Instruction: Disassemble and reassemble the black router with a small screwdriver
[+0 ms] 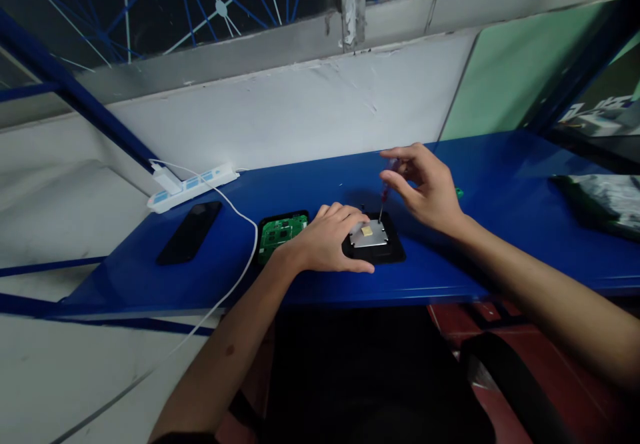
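A small black device [388,255] lies open on the blue shelf [500,184], showing a silver metal plate [371,236] with a small yellow square on it. My left hand [327,237] rests on the device's left side, fingers curled over its edge, holding it steady. My right hand [425,187] hovers above the device's far right corner and pinches a thin screwdriver [383,201] with a red handle; its tip stands on the plate's far corner. A green circuit board [280,232] in a black frame lies just left of my left hand.
A black phone [190,232] lies at the shelf's left end. Behind it sits a white power strip [193,186] with a plug and a white cable [240,257] running down off the shelf. A grey plastic bag [607,201] lies at far right. A white wall stands behind.
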`<state>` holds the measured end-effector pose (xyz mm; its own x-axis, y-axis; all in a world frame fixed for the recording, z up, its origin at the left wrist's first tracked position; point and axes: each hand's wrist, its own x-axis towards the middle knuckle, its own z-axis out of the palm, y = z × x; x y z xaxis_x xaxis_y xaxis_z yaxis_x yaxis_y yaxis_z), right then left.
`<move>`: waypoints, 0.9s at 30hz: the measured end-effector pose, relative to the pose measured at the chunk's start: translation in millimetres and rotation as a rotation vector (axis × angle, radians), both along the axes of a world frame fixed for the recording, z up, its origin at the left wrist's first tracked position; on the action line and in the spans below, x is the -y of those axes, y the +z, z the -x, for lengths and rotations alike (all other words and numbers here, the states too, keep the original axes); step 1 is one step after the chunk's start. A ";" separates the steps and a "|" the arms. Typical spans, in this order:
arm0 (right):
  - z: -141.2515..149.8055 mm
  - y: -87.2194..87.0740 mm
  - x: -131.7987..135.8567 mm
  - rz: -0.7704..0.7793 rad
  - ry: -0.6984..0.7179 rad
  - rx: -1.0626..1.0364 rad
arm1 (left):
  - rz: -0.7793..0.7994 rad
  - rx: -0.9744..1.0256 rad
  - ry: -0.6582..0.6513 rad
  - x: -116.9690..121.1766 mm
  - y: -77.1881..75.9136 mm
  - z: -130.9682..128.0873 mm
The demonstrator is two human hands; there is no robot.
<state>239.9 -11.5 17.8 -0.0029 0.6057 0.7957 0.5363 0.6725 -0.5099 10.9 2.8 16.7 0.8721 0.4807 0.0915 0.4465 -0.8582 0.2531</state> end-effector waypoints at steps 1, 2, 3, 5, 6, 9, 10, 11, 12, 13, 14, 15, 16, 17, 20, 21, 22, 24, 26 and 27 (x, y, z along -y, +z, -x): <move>-0.2 0.2 0.5 0.005 0.005 0.000 | -0.003 0.000 0.000 0.0 -0.1 0.0; -0.2 0.2 1.1 0.018 0.022 -0.007 | -0.003 -0.001 0.000 0.0 -0.2 0.0; -0.1 0.1 1.8 0.033 0.043 -0.016 | 0.000 -0.002 0.001 0.1 0.0 0.0; 0.2 -0.6 2.7 0.058 0.087 -0.024 | 0.011 0.001 0.004 0.4 0.4 0.0; 0.3 -1.1 2.8 0.063 0.102 -0.027 | 0.016 0.003 0.005 0.5 0.7 0.0; 0.5 -2.1 1.7 0.061 0.121 -0.037 | 0.026 0.008 0.007 0.6 0.9 0.0; 0.4 -2.0 1.1 0.052 0.112 -0.034 | 0.027 0.007 0.007 0.5 0.7 0.0; 0.3 -1.6 0.5 0.041 0.094 -0.024 | 0.027 0.006 0.006 0.4 0.4 0.0; 0.2 -1.1 -0.1 0.027 0.073 -0.009 | 0.027 0.005 0.007 0.1 0.1 0.0; 0.0 -0.5 -0.5 0.012 0.052 0.005 | 0.025 0.005 0.007 -0.1 -0.3 0.0; -0.1 0.0 -0.7 -0.001 0.033 0.015 | 0.022 0.005 0.008 -0.3 -0.6 0.0; -0.2 0.5 -0.7 -0.008 0.023 0.017 | 0.020 0.004 0.009 -0.5 -0.9 0.0; -0.2 0.8 -0.5 -0.006 0.020 0.015 | 0.020 0.003 0.010 -0.6 -1.0 0.0; -0.2 1.1 -0.2 0.003 0.024 0.010 | 0.021 0.002 0.011 -0.6 -1.1 0.0; 0.5 1.2 1.4 0.039 0.046 0.008 | 0.027 -0.002 0.010 -0.2 -1.1 0.0; 0.7 1.2 2.0 0.049 0.050 0.014 | 0.029 0.000 0.012 0.0 -1.1 0.0; 1.0 1.2 2.6 0.055 0.050 0.022 | 0.031 0.002 0.012 0.1 -1.2 0.1; 1.5 1.0 3.6 0.074 0.051 0.029 | 0.034 0.007 0.007 0.0 -1.5 0.2; 1.9 0.8 4.4 0.098 0.061 0.022 | 0.033 0.014 0.002 -0.4 -2.0 0.2; 2.0 0.8 4.7 0.108 0.067 0.017 | 0.034 0.015 0.000 -0.6 -2.2 0.2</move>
